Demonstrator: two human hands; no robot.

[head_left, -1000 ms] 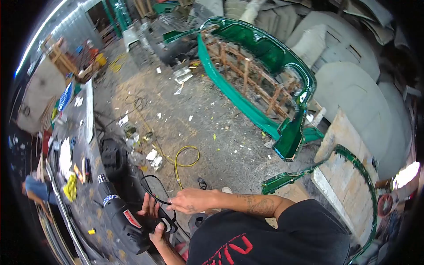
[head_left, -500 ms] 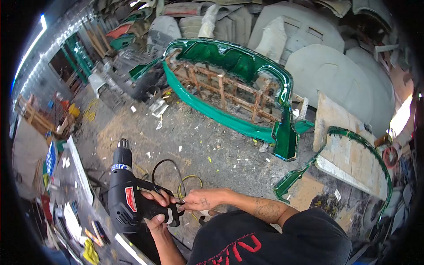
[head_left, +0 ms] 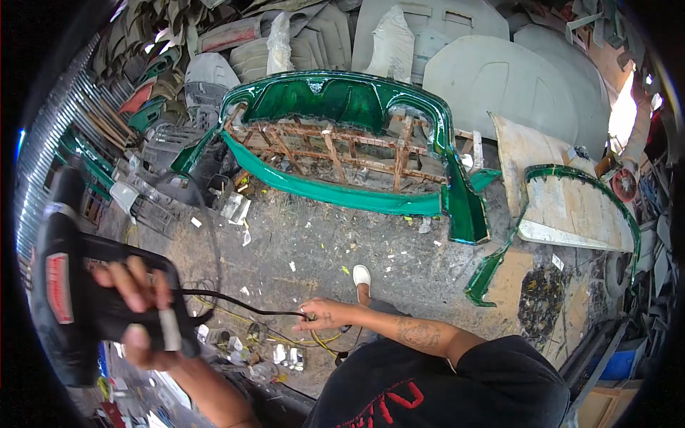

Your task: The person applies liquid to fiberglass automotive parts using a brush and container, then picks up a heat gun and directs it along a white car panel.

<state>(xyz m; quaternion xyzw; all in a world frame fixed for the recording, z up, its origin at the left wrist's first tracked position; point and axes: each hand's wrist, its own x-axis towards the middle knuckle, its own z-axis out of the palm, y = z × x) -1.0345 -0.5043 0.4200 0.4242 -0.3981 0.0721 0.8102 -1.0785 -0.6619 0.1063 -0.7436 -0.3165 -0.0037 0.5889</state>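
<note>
A black heat gun (head_left: 75,250) with a red label and a pale band on its handle is held up at the far left, its nozzle pointing upward. My left hand (head_left: 135,299) wraps its fingers around the handle. From the handle's base a black power cord (head_left: 246,307) runs right, to my right hand (head_left: 322,314). That hand is closed on the cord, low in front of my body. Beyond both hands a large glossy green moulded panel (head_left: 335,196) rests around a rusty frame (head_left: 335,157) on the floor.
A yellow cable (head_left: 325,347) lies on the concrete floor (head_left: 300,242) among scraps. Right of the panel, a curved green strip (head_left: 489,278) leans by a pale board (head_left: 564,214). Large grey moulded shells (head_left: 499,93) are stacked at the back. My shoe (head_left: 362,278) shows mid-floor.
My left hand has carried the heat gun leftward and nearer the camera. The cord now stretches between my hands, which were close together. My view has turned right, and a shoe has appeared.
</note>
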